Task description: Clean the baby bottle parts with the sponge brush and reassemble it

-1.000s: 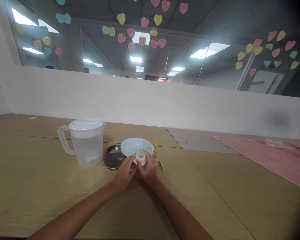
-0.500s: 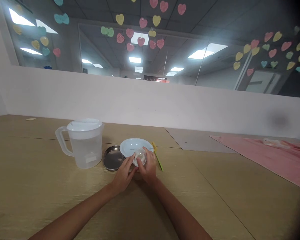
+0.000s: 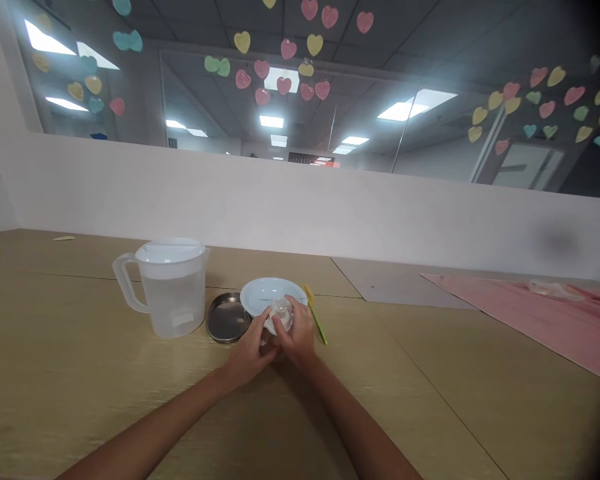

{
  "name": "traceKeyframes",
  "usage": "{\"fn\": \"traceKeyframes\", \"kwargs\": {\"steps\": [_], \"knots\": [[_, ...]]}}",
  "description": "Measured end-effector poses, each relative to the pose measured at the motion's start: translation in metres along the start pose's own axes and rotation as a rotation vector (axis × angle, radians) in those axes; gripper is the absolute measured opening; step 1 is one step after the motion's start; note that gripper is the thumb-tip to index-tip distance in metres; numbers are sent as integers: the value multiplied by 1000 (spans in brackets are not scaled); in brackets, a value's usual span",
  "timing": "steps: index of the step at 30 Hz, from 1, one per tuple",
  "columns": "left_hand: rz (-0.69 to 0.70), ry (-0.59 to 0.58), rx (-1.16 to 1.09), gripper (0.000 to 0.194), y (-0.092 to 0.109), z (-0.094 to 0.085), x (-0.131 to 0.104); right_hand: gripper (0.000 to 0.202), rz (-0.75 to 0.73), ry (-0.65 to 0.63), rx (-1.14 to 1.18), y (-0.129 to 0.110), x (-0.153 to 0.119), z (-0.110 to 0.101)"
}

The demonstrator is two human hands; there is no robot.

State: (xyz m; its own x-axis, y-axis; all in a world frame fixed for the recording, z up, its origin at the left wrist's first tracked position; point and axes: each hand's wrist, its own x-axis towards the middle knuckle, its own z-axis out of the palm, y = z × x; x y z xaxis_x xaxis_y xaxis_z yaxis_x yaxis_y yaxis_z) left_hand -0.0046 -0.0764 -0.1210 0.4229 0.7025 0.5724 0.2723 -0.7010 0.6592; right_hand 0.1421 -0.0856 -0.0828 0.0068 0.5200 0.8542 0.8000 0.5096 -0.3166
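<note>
Between both hands is a small clear, round container [image 3: 281, 313] with a whitish lower part; its exact kind does not show. My left hand [image 3: 250, 350] closes on its left side, fingers curved along it. From the right, my right hand [image 3: 299, 333] wraps it, with the thumb on the near side and the fingers on the far side. A white oval plate [image 3: 254, 290] lies just beyond the hands. To their left rests a round, shallow metal dish [image 3: 227, 319]. A brush with a green handle and yellow head [image 3: 318, 323] lies right of the right hand.
A translucent lidded pitcher [image 3: 174, 293] stands left of the metal dish, its handle facing left. Toward the right, a pink cloth [image 3: 520, 313] covers part of the table, bearing a crumpled clear plastic piece [image 3: 553, 289]. A white wall [image 3: 280, 200] rises behind the table.
The left hand has shifted slightly at the container, its fingers now a little lower and more apart from the right hand's. The other things keep their places; the view has moved slightly.
</note>
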Motion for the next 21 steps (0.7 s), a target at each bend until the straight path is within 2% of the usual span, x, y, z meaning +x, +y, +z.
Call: {"fn": "traceKeyframes", "kwargs": {"steps": [2,10,21], "knots": [[-16,-5,-9,76,-3,2,0,45,13,-5,10,0,1,-1],[24,8,4,67,-9,4,0,45,40,-31,40,-1,1,-4],[45,23,28,69,-12,5,0,44,70,-26,78,0,0,-3]]}}
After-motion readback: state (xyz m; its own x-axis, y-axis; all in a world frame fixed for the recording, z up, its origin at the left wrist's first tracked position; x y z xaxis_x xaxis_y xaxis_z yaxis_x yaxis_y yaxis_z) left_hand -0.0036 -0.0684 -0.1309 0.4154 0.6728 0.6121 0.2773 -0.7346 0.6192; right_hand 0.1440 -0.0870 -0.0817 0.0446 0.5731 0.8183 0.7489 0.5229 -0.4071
